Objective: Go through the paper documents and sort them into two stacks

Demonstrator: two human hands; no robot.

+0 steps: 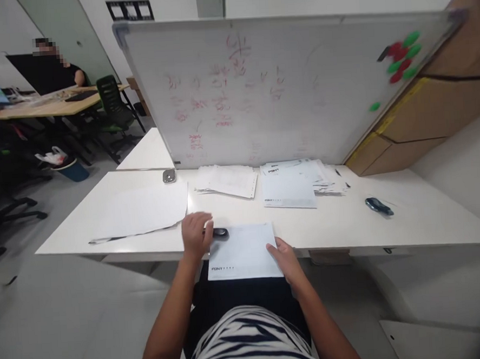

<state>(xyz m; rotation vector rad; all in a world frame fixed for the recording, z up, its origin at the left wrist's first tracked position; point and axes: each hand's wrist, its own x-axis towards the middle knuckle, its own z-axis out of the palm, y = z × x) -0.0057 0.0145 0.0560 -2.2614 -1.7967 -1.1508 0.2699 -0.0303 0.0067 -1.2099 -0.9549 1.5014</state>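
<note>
My left hand (196, 235) is curled over the back end of a black stapler (220, 233), whose rounded front reaches across the upper left corner of some white paper (244, 252). Part of the stapler is hidden behind the fingers, which are slightly blurred. "PONY" is printed near the paper's lower left. On the right edge of this paper my right hand (284, 257) is closed, thumb on top and fingers underneath. The paper lies partly over the table's front edge, above my lap.
Behind are a stack of papers (227, 181) and another printed stack (288, 184) against a whiteboard (235, 93). Large white sheets (140, 210) lie left, near a small grey square object (169, 176). A dark glossy object (379, 207) lies right, by cardboard boxes (423, 109).
</note>
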